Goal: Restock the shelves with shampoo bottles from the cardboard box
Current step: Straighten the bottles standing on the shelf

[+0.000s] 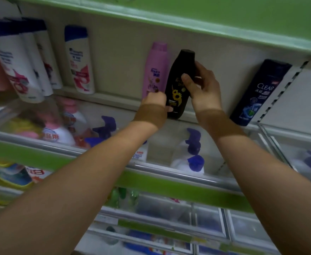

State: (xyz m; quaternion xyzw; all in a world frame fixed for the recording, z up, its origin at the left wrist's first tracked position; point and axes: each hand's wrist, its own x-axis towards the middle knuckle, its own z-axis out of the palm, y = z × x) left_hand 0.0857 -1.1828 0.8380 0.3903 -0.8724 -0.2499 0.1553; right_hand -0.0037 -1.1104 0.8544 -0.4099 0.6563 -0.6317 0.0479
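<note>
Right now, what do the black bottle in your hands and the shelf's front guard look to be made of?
Black bottle: probably opaque plastic with a dull sheen, judging by its moulded shape and printed sunflower label. Shelf's front guard: likely clear acrylic or similar plastic, glossy, since the spray bottles show through it.

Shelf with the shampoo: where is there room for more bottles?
Bare shelf lies between the white bottle and the pink bottle, and between the black bottle, gripped by the left hand and right hand, and the Clear bottle. The far left, with packed white bottles, is crowded.
</note>
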